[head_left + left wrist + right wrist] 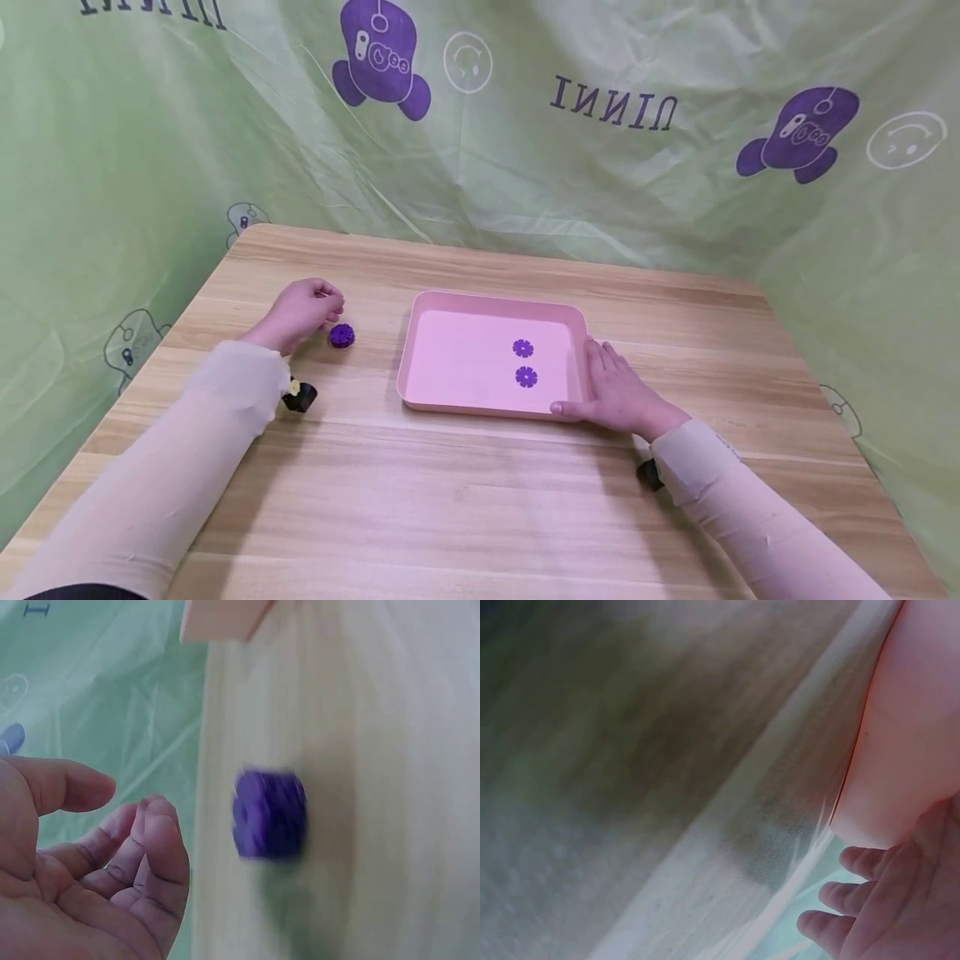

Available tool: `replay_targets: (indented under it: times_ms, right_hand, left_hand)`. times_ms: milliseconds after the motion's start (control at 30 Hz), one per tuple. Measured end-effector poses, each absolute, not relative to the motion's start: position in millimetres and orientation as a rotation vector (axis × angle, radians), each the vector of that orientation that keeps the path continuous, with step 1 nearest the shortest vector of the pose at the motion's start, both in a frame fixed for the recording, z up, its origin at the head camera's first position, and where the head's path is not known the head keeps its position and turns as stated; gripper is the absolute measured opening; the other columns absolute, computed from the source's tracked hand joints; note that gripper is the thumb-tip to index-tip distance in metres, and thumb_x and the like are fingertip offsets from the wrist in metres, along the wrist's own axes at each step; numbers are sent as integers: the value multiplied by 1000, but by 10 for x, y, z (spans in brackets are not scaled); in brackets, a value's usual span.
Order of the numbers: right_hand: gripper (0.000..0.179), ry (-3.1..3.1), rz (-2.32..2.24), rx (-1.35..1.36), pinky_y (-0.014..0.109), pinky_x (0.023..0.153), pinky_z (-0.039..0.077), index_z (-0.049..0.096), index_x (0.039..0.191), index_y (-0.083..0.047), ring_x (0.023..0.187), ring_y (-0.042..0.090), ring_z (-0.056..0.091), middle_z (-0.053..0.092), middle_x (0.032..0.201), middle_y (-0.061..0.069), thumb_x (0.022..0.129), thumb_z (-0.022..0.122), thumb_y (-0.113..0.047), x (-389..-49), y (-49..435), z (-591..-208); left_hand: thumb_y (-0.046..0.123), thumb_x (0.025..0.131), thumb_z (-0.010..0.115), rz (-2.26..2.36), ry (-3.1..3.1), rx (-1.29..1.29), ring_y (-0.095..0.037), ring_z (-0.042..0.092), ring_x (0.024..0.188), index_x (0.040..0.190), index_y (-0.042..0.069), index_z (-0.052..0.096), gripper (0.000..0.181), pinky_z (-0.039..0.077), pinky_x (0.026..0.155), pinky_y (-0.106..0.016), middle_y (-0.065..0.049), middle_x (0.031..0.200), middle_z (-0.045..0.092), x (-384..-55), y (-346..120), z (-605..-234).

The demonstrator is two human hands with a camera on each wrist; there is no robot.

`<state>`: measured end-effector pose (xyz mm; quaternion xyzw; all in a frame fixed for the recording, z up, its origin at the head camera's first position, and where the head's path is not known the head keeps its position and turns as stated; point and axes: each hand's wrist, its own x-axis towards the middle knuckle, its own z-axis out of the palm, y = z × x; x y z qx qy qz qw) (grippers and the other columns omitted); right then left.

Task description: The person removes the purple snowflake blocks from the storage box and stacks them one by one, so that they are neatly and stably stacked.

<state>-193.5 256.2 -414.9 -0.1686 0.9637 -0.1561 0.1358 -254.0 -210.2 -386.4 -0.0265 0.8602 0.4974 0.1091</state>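
Note:
My left hand (302,312) hovers at the left of the table, just behind a short stack of purple snowflake discs (342,336). Its fingers are loosely bent, and the left wrist view shows a gap between thumb and fingertips with nothing in it. The stack (270,815) stands apart from that hand. A pink tray (450,358) lies in the middle of the table, with two purple discs (527,377) lying flat in its right half. Against the tray's right end rests my right hand (618,396), fingers along the side wall and thumb at the front corner.
The wood-grain table (465,500) extends around the tray. A green printed curtain (525,192) hangs behind the table and on both sides. Small black devices (300,397) are strapped under both wrists.

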Motion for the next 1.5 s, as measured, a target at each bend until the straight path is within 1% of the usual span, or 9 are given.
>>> replay_targets:
  times_ms: [133,333,500,733,933,1133,1233,1367,1500]
  right_hand:
    - [126,2795,-438,-490,60,122,9,5,155,18,150,55,9,8,164,37,88,68,-68,-1940,2562,-4164]
    - [126,2796,-443,-487,60,123,10,6,155,18,150,55,9,9,164,37,88,68,-68,-1940,2545,-4154]
    - [127,2791,-454,-487,59,123,9,5,155,18,150,55,9,9,163,37,87,69,-68,-1936,2539,-4146]
    - [126,2797,-454,-502,59,123,10,5,155,19,150,55,10,9,163,38,88,69,-67,-1939,2538,-4154]
    - [126,2803,-451,-502,60,122,11,6,155,19,150,55,11,9,163,38,88,69,-67,-1937,2542,-4155]
    - [126,2804,-446,-502,60,123,11,5,155,18,150,55,11,9,163,38,88,69,-67,-1936,2546,-4146]
    - [126,2810,-448,-510,60,122,11,6,155,19,150,55,12,9,163,38,88,69,-67,-1939,2542,-4137]
    - [126,2811,-453,-505,60,122,11,6,155,19,149,55,13,10,162,38,87,69,-67,-1933,2551,-4141]
    - [125,2812,-459,-501,60,122,12,7,155,19,149,56,13,11,162,38,87,70,-66,-1926,2566,-4155]
  left_hand:
    - [12,106,45,1481,2510,-55,-28,56,105,130,-14,50,35,55,82,-28,-27,124,56,-2585,-1917,-3815]
    - [13,104,48,1479,2490,9,-30,59,105,127,-12,53,34,55,83,-33,-28,123,59,-2661,-1656,-3790]
    - [12,104,50,1461,2455,71,-31,60,104,125,-12,54,33,54,81,-31,-24,117,59,-2706,-1459,-3782]
    - [14,104,52,1424,2427,97,-27,61,101,126,-10,56,33,55,79,-31,-24,119,61,-2750,-1247,-3752]
    - [14,103,52,1417,2411,141,-25,60,99,126,-9,57,32,54,76,-29,-19,115,60,-2770,-1075,-3702]
    - [13,104,53,1427,2387,165,-28,61,103,129,-8,57,33,56,82,-37,-20,118,61,-2766,-900,-3665]
    - [13,104,54,1434,2373,173,-30,61,104,129,-8,56,32,56,82,-36,-20,118,61,-2767,-827,-3662]
    - [13,105,54,1412,2375,222,-31,62,107,132,-8,56,34,57,81,-33,-21,121,62,-2782,-719,-3670]
    - [13,103,55,1410,2361,240,-34,62,112,132,-6,58,34,57,83,-35,-23,125,61,-2793,-588,-3663]
